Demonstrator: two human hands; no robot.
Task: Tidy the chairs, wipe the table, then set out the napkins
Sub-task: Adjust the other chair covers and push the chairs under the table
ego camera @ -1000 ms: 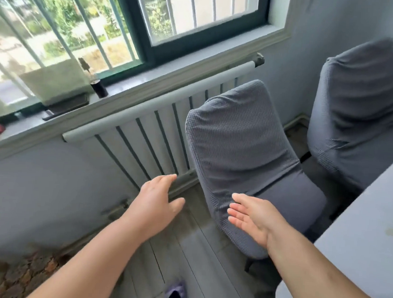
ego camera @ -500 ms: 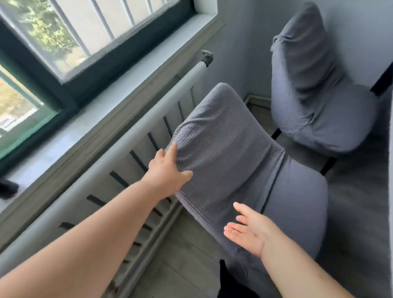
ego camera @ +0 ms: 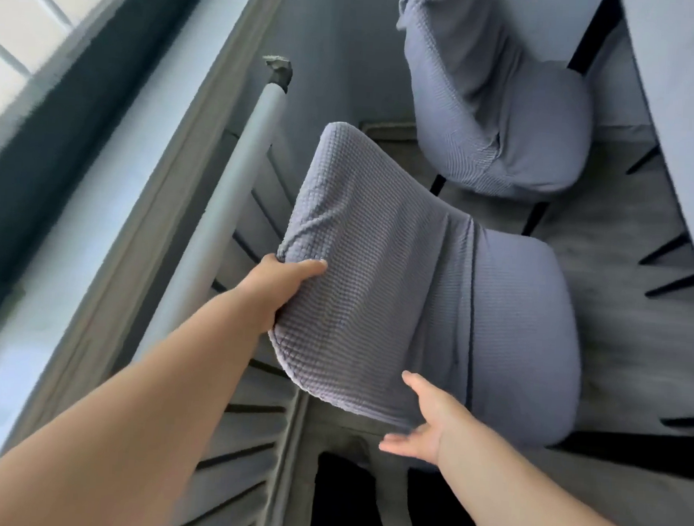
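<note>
Gripping near chair [ego camera: 396, 290] backrest edge, left hand [ego camera: 283, 283] curls round fabric; right hand [ego camera: 422, 428] spread, empty, just beside opposite edge. Chair stands between radiator [ego camera: 235, 199] and desk [ego camera: 681, 80]. Advice: seize frame, not loose cover; push evenly with both hands, straight under desk.

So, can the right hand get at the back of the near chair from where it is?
Probably yes: the right hand is open just beside the near chair's back, with nothing between them.
</note>
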